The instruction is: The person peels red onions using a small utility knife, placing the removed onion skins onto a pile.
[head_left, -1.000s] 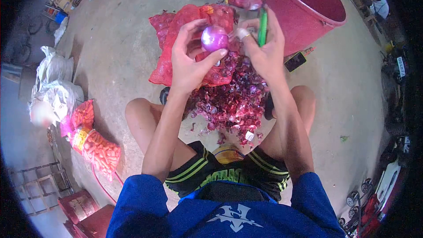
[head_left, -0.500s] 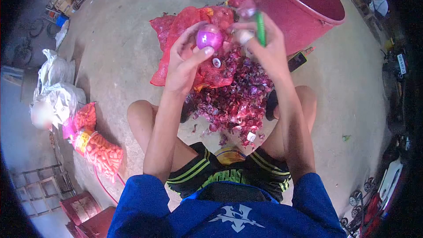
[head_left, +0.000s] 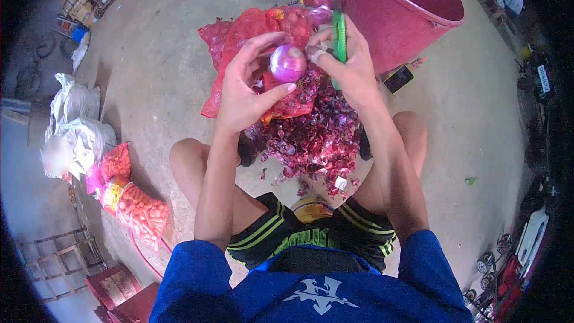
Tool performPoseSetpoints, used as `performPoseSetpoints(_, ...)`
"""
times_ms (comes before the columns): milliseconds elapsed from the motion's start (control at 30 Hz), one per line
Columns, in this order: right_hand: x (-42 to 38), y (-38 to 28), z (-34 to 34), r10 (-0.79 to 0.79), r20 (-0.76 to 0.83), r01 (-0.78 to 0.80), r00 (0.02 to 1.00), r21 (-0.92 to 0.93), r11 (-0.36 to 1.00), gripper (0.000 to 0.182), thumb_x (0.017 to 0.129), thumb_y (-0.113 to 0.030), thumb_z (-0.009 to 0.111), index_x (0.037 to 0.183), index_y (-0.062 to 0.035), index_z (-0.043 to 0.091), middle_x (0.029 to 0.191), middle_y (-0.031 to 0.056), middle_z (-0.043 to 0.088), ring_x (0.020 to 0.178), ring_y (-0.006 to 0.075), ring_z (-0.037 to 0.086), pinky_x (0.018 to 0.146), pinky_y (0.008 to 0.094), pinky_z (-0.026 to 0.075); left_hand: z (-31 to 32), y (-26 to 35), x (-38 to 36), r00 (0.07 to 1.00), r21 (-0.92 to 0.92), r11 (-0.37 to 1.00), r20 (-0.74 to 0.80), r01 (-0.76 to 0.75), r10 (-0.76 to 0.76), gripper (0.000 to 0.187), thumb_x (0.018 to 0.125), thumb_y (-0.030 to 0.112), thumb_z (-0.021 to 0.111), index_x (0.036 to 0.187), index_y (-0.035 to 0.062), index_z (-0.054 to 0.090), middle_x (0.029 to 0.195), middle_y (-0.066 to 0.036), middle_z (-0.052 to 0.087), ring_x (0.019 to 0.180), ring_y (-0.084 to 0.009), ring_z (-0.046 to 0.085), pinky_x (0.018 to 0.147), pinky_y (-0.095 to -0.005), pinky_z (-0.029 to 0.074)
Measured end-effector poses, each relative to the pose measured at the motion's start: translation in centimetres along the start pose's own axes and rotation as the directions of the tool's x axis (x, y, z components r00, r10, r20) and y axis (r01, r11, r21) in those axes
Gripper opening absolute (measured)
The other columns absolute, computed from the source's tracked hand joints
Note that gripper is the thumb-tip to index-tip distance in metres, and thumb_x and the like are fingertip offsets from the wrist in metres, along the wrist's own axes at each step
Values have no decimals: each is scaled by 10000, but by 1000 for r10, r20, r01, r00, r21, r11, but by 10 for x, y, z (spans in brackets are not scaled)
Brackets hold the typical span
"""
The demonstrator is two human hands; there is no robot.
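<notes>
A peeled red onion (head_left: 288, 63), shiny purple with a pale patch, rests in my left hand (head_left: 244, 93), the thumb below it and the fingers curved around its far side. Close at its right, my right hand (head_left: 354, 69) grips a green-handled knife (head_left: 340, 39), blade pointing away from me. The bent fingertips of that hand are near the onion, with something whitish at them. Beneath both hands lies a heap of dark red onion skins (head_left: 317, 137), spread between my legs. Red mesh bags (head_left: 239, 39) of onions lie just beyond my left hand.
A large red tub (head_left: 394, 21) stands at the far right, with a phone (head_left: 399, 79) on the floor by it. Another purple onion (head_left: 321, 15) shows beyond my right hand. Bags of carrots (head_left: 140, 209) and white sacks (head_left: 78, 122) sit at the left.
The onion has turned in my left hand, showing a paler patch. My right hand has moved slightly left and down with the knife, whose blade is now plainly visible.
</notes>
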State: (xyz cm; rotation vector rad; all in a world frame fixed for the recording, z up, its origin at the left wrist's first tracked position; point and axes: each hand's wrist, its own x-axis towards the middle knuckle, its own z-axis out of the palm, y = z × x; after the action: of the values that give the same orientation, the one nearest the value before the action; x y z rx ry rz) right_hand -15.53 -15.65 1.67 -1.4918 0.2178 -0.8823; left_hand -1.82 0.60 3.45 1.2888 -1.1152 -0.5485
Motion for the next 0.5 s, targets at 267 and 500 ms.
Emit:
performPoseSetpoints(267,-6,-20,-11,122,103,-149,987,310,939,442,814,-9,745,1210,-23,548,969,40,690,922,117,640,843,282,519,6,-7,2,995,158,986,-72,-60,73,748,727,-30,843,1422,56,579,1359,-103,639,1263,-228,639,1077,-371,515)
performPoseSetpoints(500,-4,-19,-25,88,259,-93,962,4,996,445,802,-60,742,1214,-22,580,1024,78,704,944,163,660,877,313,525,-7,-17,3,975,353,934,-186,-53,125,693,743,-46,868,1378,23,601,1288,-114,670,1145,-199,685,1028,-359,561)
